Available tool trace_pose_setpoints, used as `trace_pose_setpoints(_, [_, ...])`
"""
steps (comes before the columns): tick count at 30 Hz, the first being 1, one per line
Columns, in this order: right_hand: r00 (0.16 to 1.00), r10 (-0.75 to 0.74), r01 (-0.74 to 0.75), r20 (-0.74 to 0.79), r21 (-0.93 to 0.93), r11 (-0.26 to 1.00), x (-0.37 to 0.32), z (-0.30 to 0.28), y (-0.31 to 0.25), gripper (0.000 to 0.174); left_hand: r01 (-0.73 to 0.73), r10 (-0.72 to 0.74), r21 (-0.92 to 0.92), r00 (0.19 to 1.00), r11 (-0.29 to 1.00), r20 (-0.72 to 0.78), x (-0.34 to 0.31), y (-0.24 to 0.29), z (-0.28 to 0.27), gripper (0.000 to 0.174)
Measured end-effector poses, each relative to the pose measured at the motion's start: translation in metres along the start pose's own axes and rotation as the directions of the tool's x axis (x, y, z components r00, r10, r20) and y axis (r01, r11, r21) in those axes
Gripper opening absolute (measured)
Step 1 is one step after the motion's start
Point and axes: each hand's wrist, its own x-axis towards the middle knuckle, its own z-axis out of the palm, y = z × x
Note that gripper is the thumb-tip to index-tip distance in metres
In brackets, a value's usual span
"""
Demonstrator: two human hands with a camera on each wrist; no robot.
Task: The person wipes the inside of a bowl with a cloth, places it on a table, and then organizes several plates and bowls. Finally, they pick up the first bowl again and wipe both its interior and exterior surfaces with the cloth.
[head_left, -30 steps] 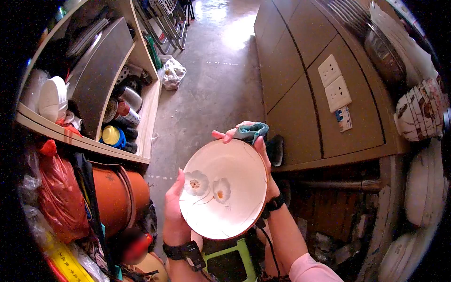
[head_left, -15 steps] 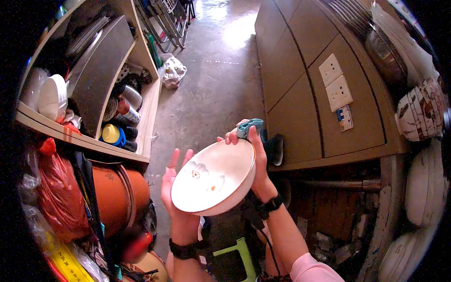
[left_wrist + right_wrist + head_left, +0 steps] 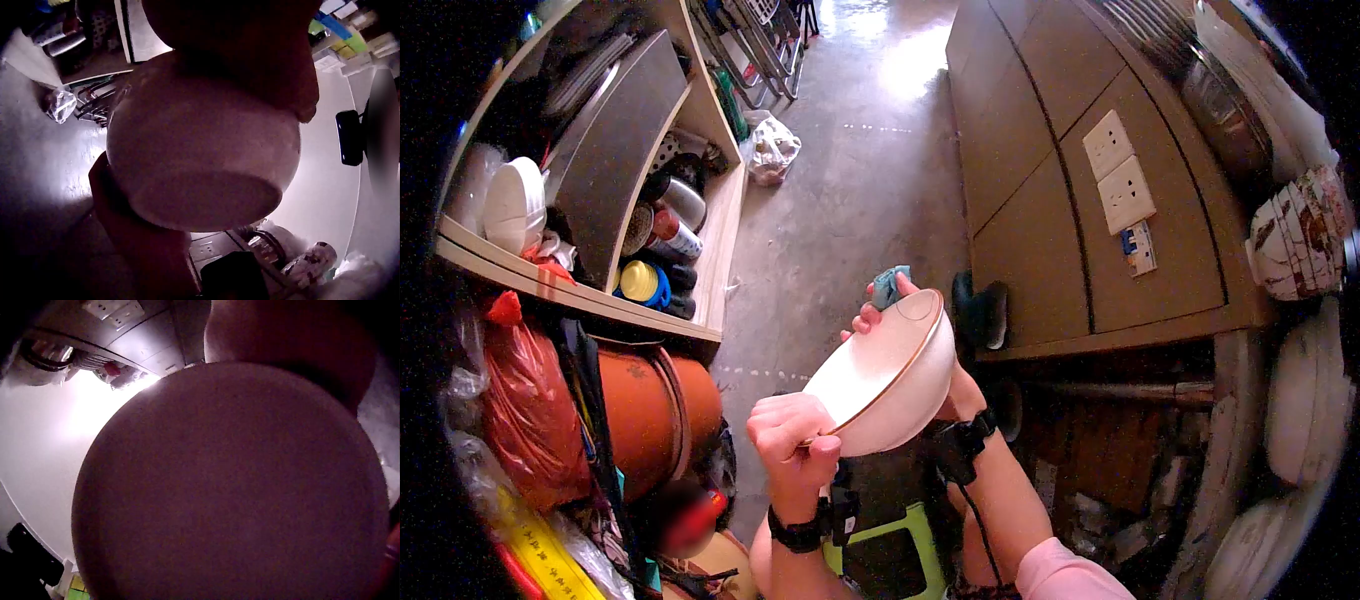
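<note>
A white bowl with a brown rim [image 3: 895, 400] is held tilted between both hands in the head view, its outer side turned to the right. My left hand [image 3: 792, 440] grips the rim at the lower left, fingers curled over it. My right hand [image 3: 960, 390] supports the bowl from behind on the right, its fingertips showing past the far rim with a teal cloth [image 3: 890, 286]. The bowl's underside [image 3: 206, 200] fills the middle of the left wrist view. In the right wrist view the dark bowl [image 3: 231, 487] covers most of the picture and hides the fingers.
A shelf unit [image 3: 580, 300] with cups and containers stands at left, above an orange-red bucket [image 3: 635, 420] and a red bag [image 3: 530, 400]. A brown cabinet [image 3: 1040, 200] with sockets is at right, beside stacked bowls [image 3: 1300, 240]. A green stool [image 3: 925, 545] stands below.
The bowl has tipped from facing up to standing steeply on its side. My left hand has gone from flat against it to curled over the rim. The teal cloth has moved slightly left.
</note>
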Motion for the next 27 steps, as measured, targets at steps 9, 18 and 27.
trace_pose_setpoints(9, [0.994,-0.027,0.028,0.101,-0.007,1.000,-0.002,0.010,0.009,0.048,-0.003,0.003,-0.081,1.000,0.997,-0.008,0.004,-0.003,-0.007,0.060])
trace_pose_setpoints(18, [0.960,-0.281,0.250,-0.011,-0.422,0.871,-0.005,0.029,0.011,0.049,-0.059,0.052,0.041,0.987,0.997,0.153,0.009,0.000,-0.015,0.048])
trace_pose_setpoints(27, [0.969,-0.243,0.231,0.036,-0.465,0.855,-0.006,0.032,0.014,0.053,-0.047,0.010,0.198,0.983,0.979,0.181,0.010,0.005,-0.023,0.038])
